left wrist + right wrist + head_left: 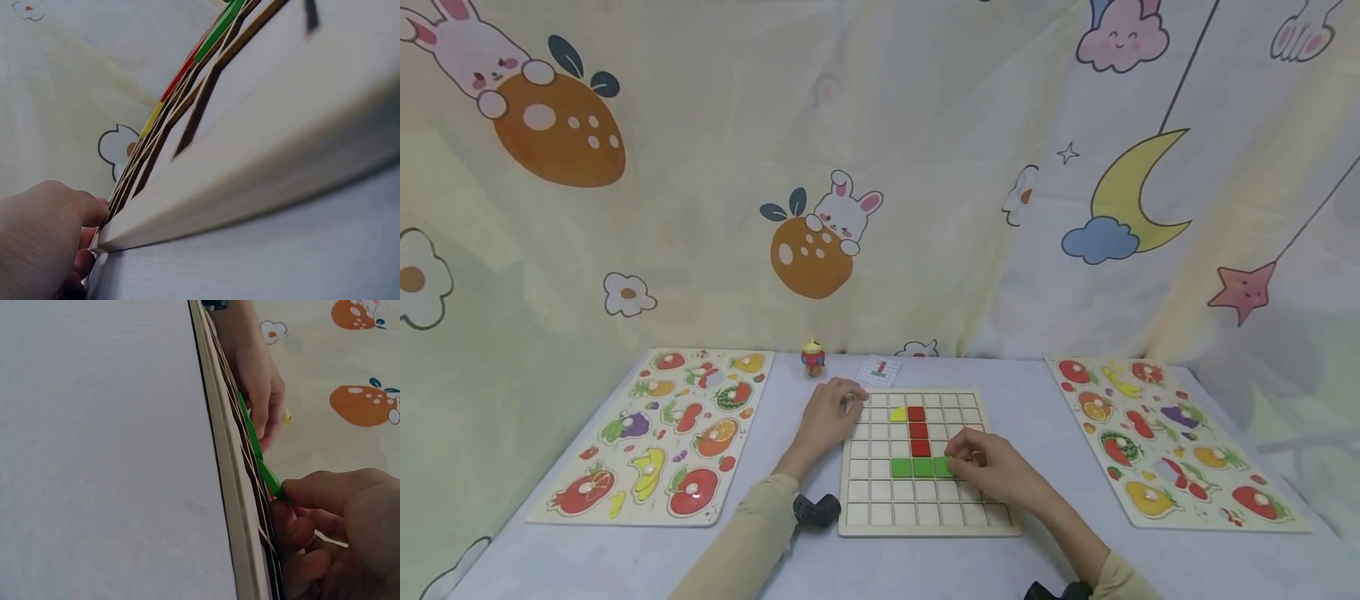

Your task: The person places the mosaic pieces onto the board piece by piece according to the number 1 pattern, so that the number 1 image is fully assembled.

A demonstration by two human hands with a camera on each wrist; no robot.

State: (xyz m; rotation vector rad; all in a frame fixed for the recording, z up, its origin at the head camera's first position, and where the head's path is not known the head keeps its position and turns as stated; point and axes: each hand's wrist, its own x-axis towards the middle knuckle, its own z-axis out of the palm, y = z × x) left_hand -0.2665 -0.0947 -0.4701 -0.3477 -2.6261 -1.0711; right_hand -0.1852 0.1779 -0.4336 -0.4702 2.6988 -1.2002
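A wooden grid board (928,531) lies on the white cloth in front of me. My left hand (829,412) holds its far left corner, with fingertips at the edge in the left wrist view. Between thumb and finger my right hand (992,467) pinches a green tile (271,477), which tilts over the board. In the head view that tile is at the right end of a row of green tiles (912,468). A column of red tiles (918,431) stands above the row, with a yellow piece (898,414) left of its top.
Behind the board lie a small pattern card (878,372) and a little toy figure (812,358). Fruit puzzle boards flank it, one at left (658,442) and one at right (1165,442). A printed curtain (925,275) hangs at the back.
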